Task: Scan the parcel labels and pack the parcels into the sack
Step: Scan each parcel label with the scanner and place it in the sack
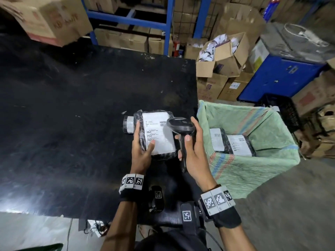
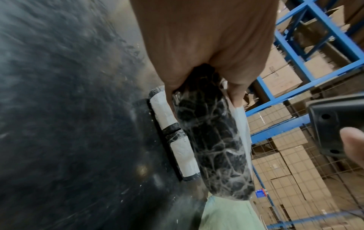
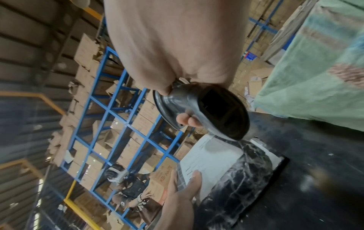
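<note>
Right hand gripping scanner upright, left hand clasping parcel, label up

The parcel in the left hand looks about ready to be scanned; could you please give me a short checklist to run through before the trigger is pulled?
1. Left hand grips the parcel firmly, thumb on its label: ok.
2. Label faces up, barcode uncovered: ok.
3. Right hand holds the scanner by its handle: ok.
4. Scanner head points down at the label: ok in the right wrist view.
5. Scan already registered: cannot tell.
6. Sack mouth open beside the table, with room next to the two parcels inside: ok.
</note>
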